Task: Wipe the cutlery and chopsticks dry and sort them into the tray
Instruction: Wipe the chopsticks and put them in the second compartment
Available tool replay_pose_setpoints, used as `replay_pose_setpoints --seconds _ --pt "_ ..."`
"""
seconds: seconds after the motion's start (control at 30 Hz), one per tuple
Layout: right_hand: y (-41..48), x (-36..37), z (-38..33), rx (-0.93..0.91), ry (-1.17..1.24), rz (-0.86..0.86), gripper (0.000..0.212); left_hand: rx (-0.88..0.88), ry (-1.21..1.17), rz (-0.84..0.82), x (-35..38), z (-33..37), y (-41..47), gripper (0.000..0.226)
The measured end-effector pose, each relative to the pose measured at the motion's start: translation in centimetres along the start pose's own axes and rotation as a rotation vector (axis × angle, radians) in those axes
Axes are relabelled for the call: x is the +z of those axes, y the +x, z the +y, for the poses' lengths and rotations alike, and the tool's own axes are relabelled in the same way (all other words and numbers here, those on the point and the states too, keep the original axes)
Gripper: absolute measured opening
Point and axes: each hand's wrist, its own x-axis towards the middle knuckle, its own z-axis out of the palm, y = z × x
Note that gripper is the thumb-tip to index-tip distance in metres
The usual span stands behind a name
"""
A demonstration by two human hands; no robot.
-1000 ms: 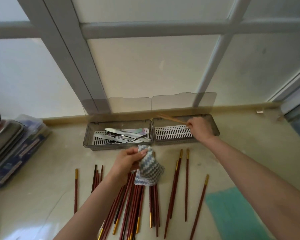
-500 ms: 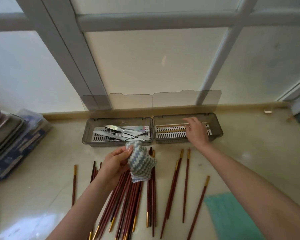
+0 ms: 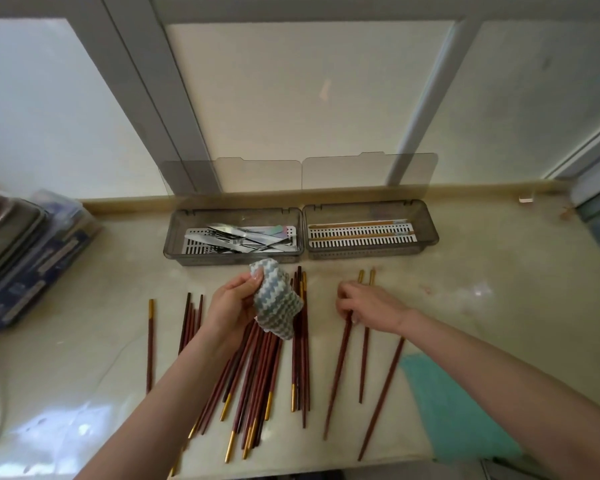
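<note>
We record that the right hand (image 3: 371,308) has left the right tray (image 3: 430,233) and come down on two gold-tipped red-brown chopsticks (image 3: 340,368), fingers curled over them, grip not determinable. Left to right: one lone chopstick (image 3: 150,344); left hand (image 3: 231,306) pinching one waffle-textured blue-white cloth (image 3: 276,299); left tray (image 3: 174,237) holding flat steel cutlery (image 3: 243,237); an uncounted fanned pile (image 3: 257,368); right tray holding two pale wooden chopsticks (image 3: 350,224).
</note>
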Motion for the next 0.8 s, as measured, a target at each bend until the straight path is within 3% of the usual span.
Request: replay_pose_setpoints --seconds 0.13,0.23,0.33,0.4,0.5,0.63,0.8 --pt "0.8 0.0 -0.2 -0.086 -0.114 -0.029 0.019 -0.006 -0.063 -0.055 -0.8 0.0 -0.3 0.017" --pt "0.5 -0.6 -0.5 -0.093 -0.045 0.019 0.013 -0.033 -0.098 -0.118 -1.5 -0.1 -0.4 0.027" --pt "0.2 -2.8 -1.9 0.09 0.278 0.155 0.012 -0.056 -0.189 -0.198 -1.9 0.1 -0.6 0.028" --pt "0.2 -4.7 -3.7 0.201 0.655 0.3 0.018 -0.063 -0.261 -0.218 -2.1 0.2 -0.6 0.031" --pt "0.4 -7.4 -7.5 0.206 1.163 0.336 0.014 -0.04 -0.293 -0.243 -2.0 0.4 -0.5 0.034" --pt "1.1 -8.2 -11.0 0.135 1.232 0.152 0.01 0.029 -0.353 -0.285 -1.5 1.0 -0.3 0.032" --pt "1.3 -8.0 -11.8 0.129 1.336 0.167 0.02 0.115 -0.31 -0.224 -2.4 1.2 0.3 0.011"
